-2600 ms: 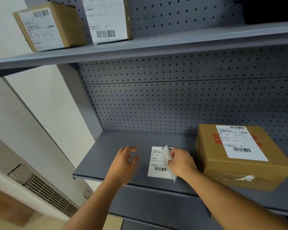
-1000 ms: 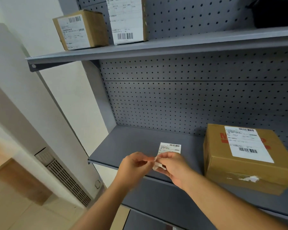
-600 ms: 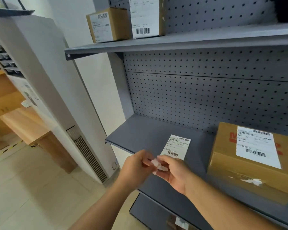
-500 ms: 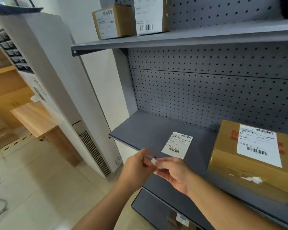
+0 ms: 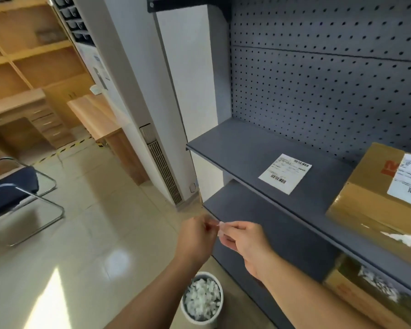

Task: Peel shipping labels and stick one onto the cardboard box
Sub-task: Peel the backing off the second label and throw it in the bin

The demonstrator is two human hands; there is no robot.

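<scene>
A white shipping label [image 5: 285, 173] lies flat on the grey shelf [image 5: 235, 148]. At the right edge stands a cardboard box [image 5: 368, 210] with a white label [image 5: 408, 179] stuck on its top. My left hand [image 5: 196, 238] and my right hand [image 5: 243, 238] meet in front of the shelf, above the floor. Their fingertips pinch a small crumpled scrap of white backing paper [image 5: 220, 230] between them. Most of the scrap is hidden by my fingers.
A round bin [image 5: 202, 301] filled with crumpled white paper scraps stands on the floor below my hands. A lower shelf [image 5: 254, 217] holds another cardboard box [image 5: 365, 295]. A standing air conditioner [image 5: 133, 96], a dark chair [image 5: 12, 191] and wooden desks are to the left.
My head has turned left and down, bringing the floor and the bin into view. Both hands have come off the shelf and lowered, crumpling the peeled backing strip between them.
</scene>
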